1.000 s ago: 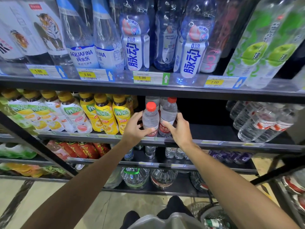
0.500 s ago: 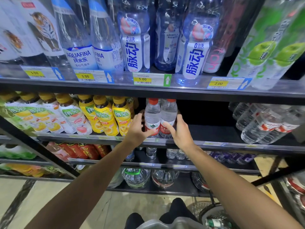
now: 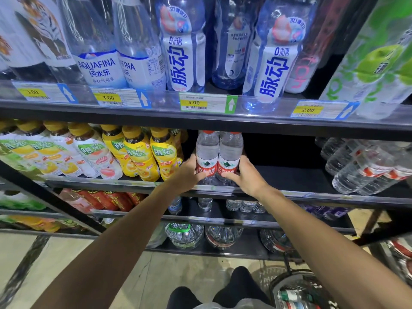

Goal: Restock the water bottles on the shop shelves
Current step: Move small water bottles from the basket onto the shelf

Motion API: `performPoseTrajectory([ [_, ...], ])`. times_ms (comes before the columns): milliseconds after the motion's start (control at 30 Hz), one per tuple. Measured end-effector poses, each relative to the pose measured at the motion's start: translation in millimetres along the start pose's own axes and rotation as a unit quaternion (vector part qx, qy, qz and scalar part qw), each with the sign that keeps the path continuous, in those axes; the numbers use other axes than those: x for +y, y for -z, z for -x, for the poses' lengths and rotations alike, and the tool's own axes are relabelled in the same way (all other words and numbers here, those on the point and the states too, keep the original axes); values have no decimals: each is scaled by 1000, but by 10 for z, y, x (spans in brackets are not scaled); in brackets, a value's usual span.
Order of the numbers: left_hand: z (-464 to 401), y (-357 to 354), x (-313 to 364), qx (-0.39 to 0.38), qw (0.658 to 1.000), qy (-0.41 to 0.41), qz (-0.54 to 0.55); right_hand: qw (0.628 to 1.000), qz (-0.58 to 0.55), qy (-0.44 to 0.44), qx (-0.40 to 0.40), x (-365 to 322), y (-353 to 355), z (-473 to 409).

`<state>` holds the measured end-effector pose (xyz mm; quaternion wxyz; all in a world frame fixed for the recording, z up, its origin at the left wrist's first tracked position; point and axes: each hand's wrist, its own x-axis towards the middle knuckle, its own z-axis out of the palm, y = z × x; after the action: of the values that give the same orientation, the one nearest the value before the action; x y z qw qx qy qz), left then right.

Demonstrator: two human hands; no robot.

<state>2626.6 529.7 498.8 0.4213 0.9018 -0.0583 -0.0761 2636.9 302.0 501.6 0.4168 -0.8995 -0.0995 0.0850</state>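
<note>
Head view: 2 clear red-capped plastic water bottles upright on the black middle shelf (image 3: pixel 289 175).
Left hand (image 3: pixel 187 175) grips left bottle (image 3: pixel 207 152); right hand (image 3: pixel 247 177) grips right bottle (image 3: pixel 230 152); bottles touching.

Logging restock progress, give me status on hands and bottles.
Left hand on left bottle, right hand on right bottle. Both upright on shelf. Nothing in the way.
</note>
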Motion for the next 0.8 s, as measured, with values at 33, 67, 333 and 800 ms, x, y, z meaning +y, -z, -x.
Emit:
performPoseTrajectory([
  [33,-24,4,-14,-1,1000,3,-1,1000,5,0,-2,18,9,-11],
  [67,-49,6,-16,-7,1000,7,-1,1000,12,1,-5,35,17,-22],
  [333,-187,32,-71,-39,998,30,-27,999,17,18,-36,40,107,-167],
  [800,-446,-4,13,18,999,18,36,999,45,11,-14,230,122,-522],
])
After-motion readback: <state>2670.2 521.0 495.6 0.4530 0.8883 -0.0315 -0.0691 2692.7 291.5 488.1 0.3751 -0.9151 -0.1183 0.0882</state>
